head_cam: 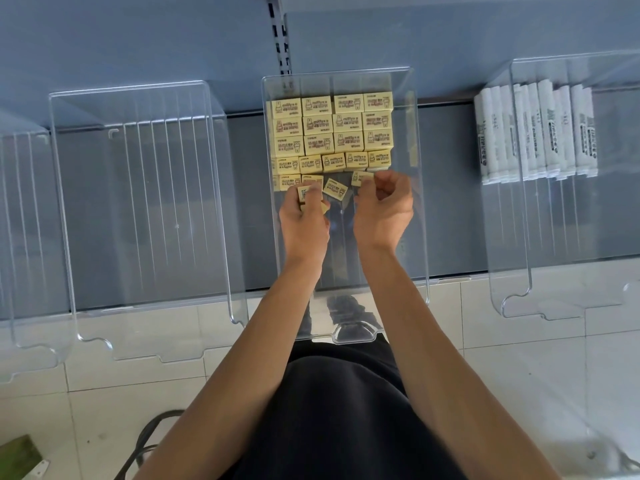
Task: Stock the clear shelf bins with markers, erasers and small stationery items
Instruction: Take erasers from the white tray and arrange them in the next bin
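Inside the middle clear bin, where yellow erasers lie in rows at the back, a person's left hand grips what appear to be two erasers while the right hand pinches another beside the front row.

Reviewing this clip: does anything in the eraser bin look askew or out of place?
One yellow eraser in the front row lies tilted between the left hand and right hand, out of line with the square rows behind it in the clear bin. Nothing looks spilled or damaged.
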